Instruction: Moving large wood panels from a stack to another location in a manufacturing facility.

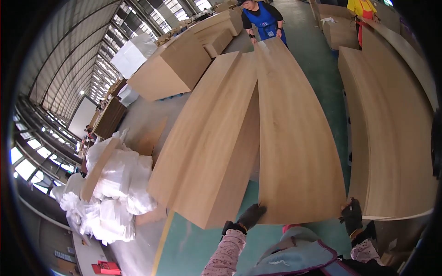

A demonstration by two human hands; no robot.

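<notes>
So the left hand [252,216], in a dark glove, is pinching the near left corner of a long wood-look panel [294,138], and the right hand [352,215], gloved too, has the near right corner. Can't tell how the fingers sit underneath. The panel stretches from between the two hands straight away from them, and at its far end a co-worker in a blue apron [264,20] has both hands on it. Just ahead and left of the left hand there's a stack of similar boards [198,156]. Beyond the right hand, off to its right, is another tall stack [391,138]. Way out left of the left hand: a heap of white plastic-wrapped bundles [115,184]. Green floor [189,248] below the hands.
</notes>
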